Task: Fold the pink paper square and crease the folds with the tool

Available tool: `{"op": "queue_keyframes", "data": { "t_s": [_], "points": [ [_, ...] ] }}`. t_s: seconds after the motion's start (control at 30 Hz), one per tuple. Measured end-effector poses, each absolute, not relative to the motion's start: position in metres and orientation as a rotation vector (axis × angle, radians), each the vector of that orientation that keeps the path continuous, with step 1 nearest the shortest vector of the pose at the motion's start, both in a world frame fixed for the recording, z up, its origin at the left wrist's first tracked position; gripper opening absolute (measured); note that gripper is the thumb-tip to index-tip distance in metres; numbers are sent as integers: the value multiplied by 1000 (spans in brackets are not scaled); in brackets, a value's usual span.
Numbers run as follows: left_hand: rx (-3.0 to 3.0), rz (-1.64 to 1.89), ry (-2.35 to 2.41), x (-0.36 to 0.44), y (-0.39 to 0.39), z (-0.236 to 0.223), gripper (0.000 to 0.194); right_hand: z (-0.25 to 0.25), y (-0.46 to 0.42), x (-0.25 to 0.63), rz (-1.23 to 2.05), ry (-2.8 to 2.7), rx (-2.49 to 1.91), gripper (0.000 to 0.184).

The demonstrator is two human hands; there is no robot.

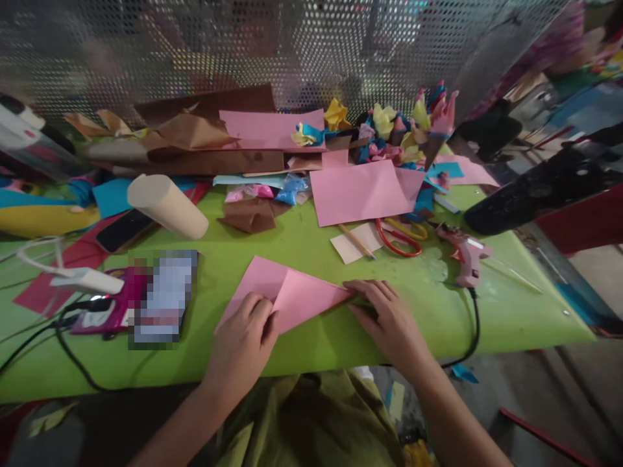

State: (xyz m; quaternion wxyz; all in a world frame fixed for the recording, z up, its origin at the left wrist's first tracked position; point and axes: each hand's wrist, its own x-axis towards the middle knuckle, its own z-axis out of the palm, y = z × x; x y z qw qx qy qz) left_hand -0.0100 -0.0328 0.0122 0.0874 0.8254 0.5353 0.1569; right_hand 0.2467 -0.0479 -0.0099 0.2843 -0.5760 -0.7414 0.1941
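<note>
A sheet of pink paper [306,295] lies on the green table in front of me, with one part folded over into a point on the right. My left hand [248,334] grips its near left part, fingers curled and thumb pressed against the fold. At the pointed right end, my right hand [384,314] pinches the tip between thumb and fingers. Beyond the folded sheet are scissors [398,245] with a red and a yellow handle, a pencil [357,241] and another pink sheet [365,191].
A pink glue gun [470,259] with a black cord rests at right, near a dark cylinder [540,188]. At left are a phone [165,295], a cardboard tube [168,206] and a power strip [107,311] with cables. Brown paper [189,139] and crumpled paper flowers [384,120] line the back.
</note>
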Motion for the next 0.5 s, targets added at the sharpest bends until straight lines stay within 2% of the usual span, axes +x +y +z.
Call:
{"op": "queue_keyframes", "data": {
  "t_s": [0.5],
  "points": [
    [2401,349,1576,-10,-21,15,18,-4,-56,249,485,-2070,-1515,39]
  ]
}}
